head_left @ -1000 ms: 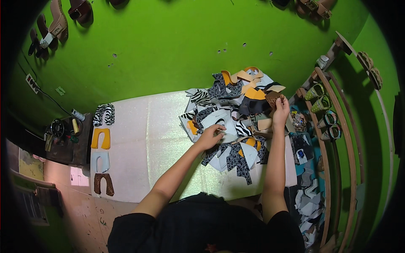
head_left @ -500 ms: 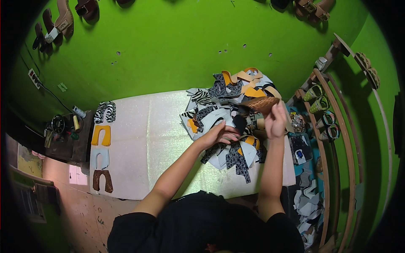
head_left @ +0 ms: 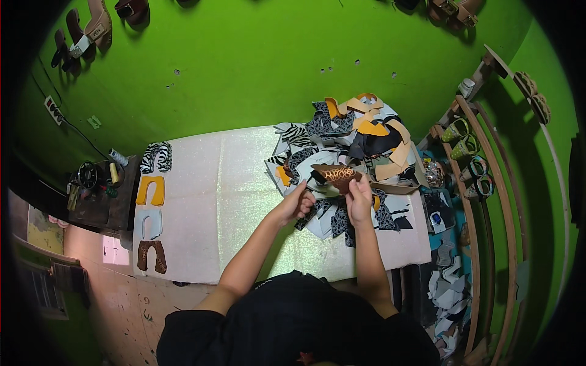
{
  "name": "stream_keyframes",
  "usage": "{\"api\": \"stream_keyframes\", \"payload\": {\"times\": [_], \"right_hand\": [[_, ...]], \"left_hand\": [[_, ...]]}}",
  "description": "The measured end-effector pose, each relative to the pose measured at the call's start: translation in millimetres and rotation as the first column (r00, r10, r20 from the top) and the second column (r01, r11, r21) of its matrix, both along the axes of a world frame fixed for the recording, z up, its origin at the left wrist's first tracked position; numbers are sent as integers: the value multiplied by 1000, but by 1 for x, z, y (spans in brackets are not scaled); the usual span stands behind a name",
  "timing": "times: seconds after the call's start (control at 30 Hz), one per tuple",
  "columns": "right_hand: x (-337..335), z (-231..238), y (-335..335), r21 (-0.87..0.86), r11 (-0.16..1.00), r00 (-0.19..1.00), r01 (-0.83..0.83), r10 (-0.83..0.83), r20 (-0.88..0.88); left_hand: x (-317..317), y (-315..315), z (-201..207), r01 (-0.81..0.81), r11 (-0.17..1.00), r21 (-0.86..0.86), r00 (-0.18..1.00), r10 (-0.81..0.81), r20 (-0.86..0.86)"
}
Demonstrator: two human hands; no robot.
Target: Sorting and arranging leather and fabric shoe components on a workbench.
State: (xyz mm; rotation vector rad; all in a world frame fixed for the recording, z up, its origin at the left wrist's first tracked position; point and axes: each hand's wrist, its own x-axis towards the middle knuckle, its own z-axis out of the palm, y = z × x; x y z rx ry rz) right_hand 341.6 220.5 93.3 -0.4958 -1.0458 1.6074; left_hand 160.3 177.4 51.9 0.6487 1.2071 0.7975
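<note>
My right hand [head_left: 360, 200] is closed on a brown leopard-patterned scrap [head_left: 339, 175], held up over the pile with its black end pointing left. Beside that black end is my left hand [head_left: 294, 205], thumb raised and fingers loosely curled, with nothing visible in it. Beneath and behind both hands spreads a heap of cut material scraps [head_left: 317, 131] in zebra print, grey pattern, white, yellow, tan and black. At the table's left end lie U-shaped pieces in a column: zebra [head_left: 163, 148], yellow [head_left: 160, 191], white [head_left: 157, 226] and brown leopard [head_left: 160, 257].
The scraps and cut pieces lie on a pale table [head_left: 201, 201] against a green wall. A dark sewing machine stand [head_left: 116, 210] with thread spools adjoins its left end. At the right, a wooden rack [head_left: 482, 213] holds sandals, and white scraps [head_left: 448, 293] are heaped below.
My right hand has brought the brown leopard scrap left and nearer to me. My left hand has drawn back slightly to the left of the pile.
</note>
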Motion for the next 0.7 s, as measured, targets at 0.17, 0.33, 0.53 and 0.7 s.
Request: {"api": "stream_keyframes", "payload": {"times": [0.17, 0.33, 0.53, 0.7], "right_hand": [[-21, -19, -35, -144, 989, 989, 5, 16, 148], [-34, -45, -71, -251, 963, 923, -95, 180, 339], [-33, -46, -83, -226, 930, 815, -289, 363, 451], [-30, -53, -63, -95, 995, 836, -27, 75, 544]], "left_hand": [[3, -15, 14, -219, 971, 97, 831, 133, 540], [-16, -24, 19, -357, 915, 185, 842, 230, 488], [-38, -44, 27, -233, 914, 333, 971, 204, 122], [-52, -63, 49, 51, 952, 302, 997, -30, -74]]}}
